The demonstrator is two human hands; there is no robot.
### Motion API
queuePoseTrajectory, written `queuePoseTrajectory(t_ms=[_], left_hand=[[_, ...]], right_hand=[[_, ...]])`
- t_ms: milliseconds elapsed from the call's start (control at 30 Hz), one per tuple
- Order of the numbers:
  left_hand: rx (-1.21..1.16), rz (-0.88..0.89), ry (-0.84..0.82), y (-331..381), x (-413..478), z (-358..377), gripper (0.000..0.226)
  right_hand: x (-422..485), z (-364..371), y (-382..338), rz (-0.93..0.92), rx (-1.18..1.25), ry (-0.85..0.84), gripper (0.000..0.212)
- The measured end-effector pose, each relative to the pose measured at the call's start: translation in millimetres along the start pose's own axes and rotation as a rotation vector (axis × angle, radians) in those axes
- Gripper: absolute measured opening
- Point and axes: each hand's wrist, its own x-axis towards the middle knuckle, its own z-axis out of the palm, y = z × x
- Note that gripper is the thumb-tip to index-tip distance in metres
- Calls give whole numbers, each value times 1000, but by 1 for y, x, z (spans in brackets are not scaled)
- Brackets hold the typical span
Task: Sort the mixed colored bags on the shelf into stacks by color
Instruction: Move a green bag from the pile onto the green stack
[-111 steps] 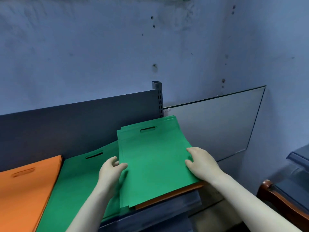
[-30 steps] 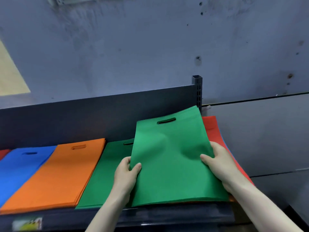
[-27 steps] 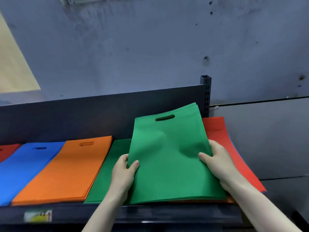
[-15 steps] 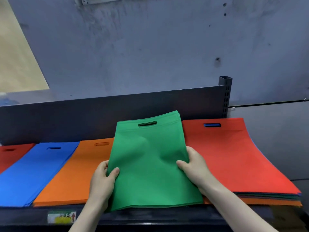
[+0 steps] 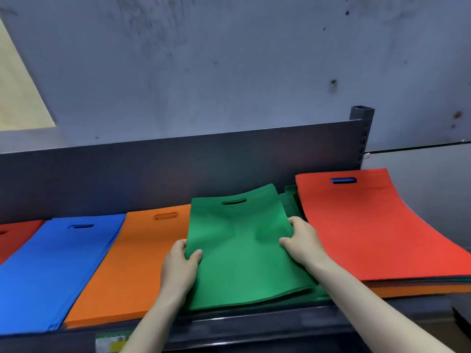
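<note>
Both hands grasp the green bags at the shelf front edge: left hand pinches one side, right hand the other.

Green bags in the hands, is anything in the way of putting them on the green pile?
Nothing visible is. The left hand and right hand hold the green bags over the green pile, between the orange stack and the red-topped pile.

Light is soft and even, with faint shadows. The wall looks dim and bluish. Edges bow and blur slightly.
</note>
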Motion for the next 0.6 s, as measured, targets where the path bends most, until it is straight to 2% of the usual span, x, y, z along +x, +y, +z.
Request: queuePoseTrajectory(t_ms=[133,233,367,433,567,600], left_hand=[[110,19,-138,-1,13,19,10],[192,5,-249,-3,20,28,18],[279,-6,-334,-4,29,29,19],[334,7,-364,-3,34,28,21],[489,50,-405,0,39,30,21],[527,62,-414,1,39,30,21]], right_hand=[[6,-5,3,-1,-228,90,22],[5,-5,8,-4,-377,127,11],[3,-1,10,10,-504,154,34],[3,3,9,18,-542,158,38],[1,6,7,11,-583,181,19],[-1,7,6,6,-605,180,20]])
